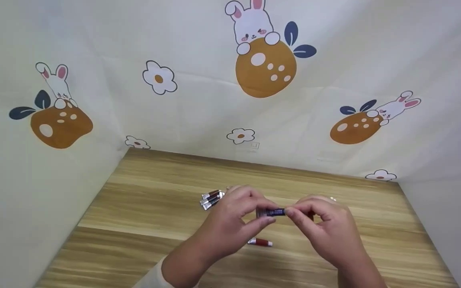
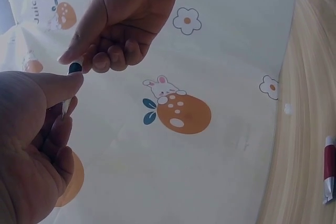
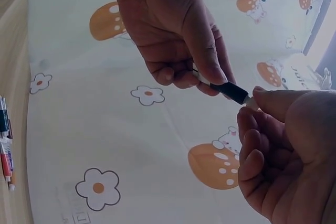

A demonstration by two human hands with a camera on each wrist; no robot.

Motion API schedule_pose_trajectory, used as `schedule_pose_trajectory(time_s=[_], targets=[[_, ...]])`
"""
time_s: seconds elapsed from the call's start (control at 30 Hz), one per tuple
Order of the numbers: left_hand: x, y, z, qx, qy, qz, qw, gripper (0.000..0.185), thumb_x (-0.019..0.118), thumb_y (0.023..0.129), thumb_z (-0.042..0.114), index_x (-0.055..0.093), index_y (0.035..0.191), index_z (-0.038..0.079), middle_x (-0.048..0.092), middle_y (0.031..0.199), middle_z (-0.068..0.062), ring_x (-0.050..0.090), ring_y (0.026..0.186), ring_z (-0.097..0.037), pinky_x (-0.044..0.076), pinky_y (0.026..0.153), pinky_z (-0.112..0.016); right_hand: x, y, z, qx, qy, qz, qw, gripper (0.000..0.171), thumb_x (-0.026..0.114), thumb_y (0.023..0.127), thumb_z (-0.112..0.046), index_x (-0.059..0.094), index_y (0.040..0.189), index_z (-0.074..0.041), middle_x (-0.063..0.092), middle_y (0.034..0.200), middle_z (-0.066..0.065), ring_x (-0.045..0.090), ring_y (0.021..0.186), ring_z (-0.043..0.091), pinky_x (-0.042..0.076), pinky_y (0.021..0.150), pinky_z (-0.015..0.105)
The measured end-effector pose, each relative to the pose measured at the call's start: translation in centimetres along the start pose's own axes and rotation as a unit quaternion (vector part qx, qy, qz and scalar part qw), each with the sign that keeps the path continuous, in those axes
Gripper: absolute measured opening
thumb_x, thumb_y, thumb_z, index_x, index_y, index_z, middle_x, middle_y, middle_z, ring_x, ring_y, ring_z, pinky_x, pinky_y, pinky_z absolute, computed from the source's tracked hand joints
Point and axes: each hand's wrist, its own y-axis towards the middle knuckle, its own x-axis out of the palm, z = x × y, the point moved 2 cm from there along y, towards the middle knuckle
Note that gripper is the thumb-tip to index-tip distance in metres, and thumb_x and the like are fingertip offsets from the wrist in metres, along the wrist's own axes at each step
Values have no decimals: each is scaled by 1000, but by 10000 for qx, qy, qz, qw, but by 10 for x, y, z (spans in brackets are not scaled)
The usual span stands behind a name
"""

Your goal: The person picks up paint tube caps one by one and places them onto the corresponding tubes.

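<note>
A small dark blue paint tube (image 1: 276, 212) with a silvery crimped end is held level between both hands above the table. My left hand (image 1: 232, 220) pinches its body between thumb and fingers. At the other end, my right hand (image 1: 328, 228) pinches the white cap (image 3: 253, 103) with thumb and forefinger, covering most of it. The remaining fingers of the right hand (image 3: 289, 156) curl in loosely below. On the wooden table under the hands lies a red paint tube (image 1: 261, 242) with a white cap.
Several more paint tubes (image 1: 210, 200) lie bunched on the wooden table (image 1: 142, 192), left of and partly behind the left hand. A small white piece (image 1: 333, 199) sits beyond the right hand. Pale cloth walls (image 1: 198, 108) printed with rabbits and flowers enclose the table.
</note>
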Motion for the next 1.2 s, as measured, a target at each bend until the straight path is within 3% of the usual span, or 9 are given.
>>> schedule_pose_trajectory(time_s=[0.23,0.4,0.7,0.87,0.97,1.13,1.2], targets=[[0,-1,1,-37,18,-111,9999,17,80,97,32,81,113,28,69,104,14,59,100,-3,50,86,-24,2,-1,2,74,158,-82,9998,35,86,84,2,72,73,-28,66,73,-14,51,62,1,41,55,18],[1,-1,0,-86,-31,-165,9998,17,78,98,34,81,114,28,69,106,14,59,102,-3,51,88,-24,5,-1,5,-122,296,-52,9995,34,82,87,4,73,73,-26,65,70,-12,51,61,2,41,55,19],[2,-2,1,58,-79,-155,9998,18,78,99,35,80,115,28,70,108,13,59,104,-3,52,90,-25,7,-1,8,-248,584,-108,9979,41,73,92,9,66,68,-23,61,65,-13,49,58,0,42,54,18],[2,-2,1,-49,-124,-167,9998,18,79,98,34,80,114,28,70,107,14,59,104,-3,52,91,-25,8,-1,11,-645,619,62,9960,41,65,98,8,64,67,-20,56,62,-8,46,57,1,40,54,17],[2,-1,1,-117,-177,-143,9997,18,80,97,32,80,114,28,70,108,14,60,104,-3,52,90,-25,7,-1,13,-768,660,151,9947,37,59,101,8,63,72,-15,56,66,-3,49,61,5,41,57,19],[2,-1,0,-252,-321,-76,9991,19,80,97,31,80,115,27,71,110,15,61,104,-3,53,93,-27,4,-1,9,-301,995,74,9946,13,65,98,8,65,97,-5,59,80,-2,52,67,6,43,57,23],[1,0,0,-319,-338,-31,9989,19,80,97,31,79,116,27,71,110,15,62,104,-3,53,94,-28,3,0,6,-211,1166,-28,9930,23,70,93,10,66,112,-3,60,86,-2,54,70,6,46,59,22]])
